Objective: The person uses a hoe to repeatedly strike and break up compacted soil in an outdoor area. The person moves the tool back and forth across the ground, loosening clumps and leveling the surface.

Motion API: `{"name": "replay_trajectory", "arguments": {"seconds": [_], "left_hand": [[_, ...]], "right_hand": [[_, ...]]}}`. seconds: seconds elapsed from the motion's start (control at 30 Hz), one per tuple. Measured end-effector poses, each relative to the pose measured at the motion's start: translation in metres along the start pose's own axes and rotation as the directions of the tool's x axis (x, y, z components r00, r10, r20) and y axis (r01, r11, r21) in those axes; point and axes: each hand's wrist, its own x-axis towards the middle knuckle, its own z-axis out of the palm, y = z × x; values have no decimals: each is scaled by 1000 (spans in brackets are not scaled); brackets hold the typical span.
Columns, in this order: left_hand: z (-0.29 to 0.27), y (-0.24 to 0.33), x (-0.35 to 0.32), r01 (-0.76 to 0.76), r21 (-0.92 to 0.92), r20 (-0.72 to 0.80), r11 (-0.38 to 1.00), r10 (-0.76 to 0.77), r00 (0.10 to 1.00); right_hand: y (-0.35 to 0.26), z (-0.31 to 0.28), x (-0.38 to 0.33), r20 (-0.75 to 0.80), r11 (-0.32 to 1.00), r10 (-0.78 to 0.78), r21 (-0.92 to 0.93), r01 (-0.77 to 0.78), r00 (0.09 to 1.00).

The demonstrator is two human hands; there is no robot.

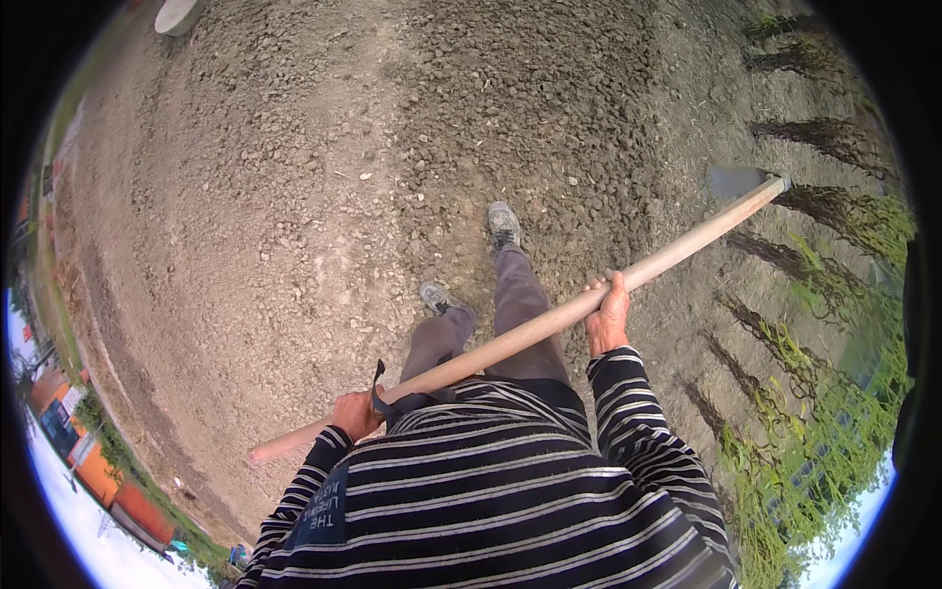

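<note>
A hoe with a long pale wooden handle (520, 337) slants across my body, from low on the left up to the far right. Its metal blade (736, 182) is at the far right end, over the soil beside the row of plants. Near the handle's back end, my left hand (357, 415) is wrapped round the wood close to my waist. Farther along, my right hand (609, 312) grips the handle, with its thumb and fingers closed about it. A dark strap hangs by my left hand.
Loose, cloddy soil (530, 108) lies ahead of my shoes (503, 224). Along the right stands a row of plants with dark twisted stems and green leaves (814, 422). A pale round object (178, 16) lies at the far left. Orange buildings (95, 473) show at the left rim.
</note>
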Motion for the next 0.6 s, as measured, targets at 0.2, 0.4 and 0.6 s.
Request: {"name": "replay_trajectory", "arguments": {"seconds": [0.2, 0.4, 0.6], "left_hand": [[-18, 0, -39, 151, 114, 17, 982, -154, 988], [-13, -20, -96, 354, 229, 127, 907, -388, 913], [-9, -28, -58, 165, -20, -40, 986, -166, 985]], "right_hand": [[79, 2, 21, -131, 988, 146, -37, -152, 981], [130, -2, -21, -43, 869, 493, 57, -491, 869], [68, 21, -36, 110, 938, 329, 74, -338, 938]]}}
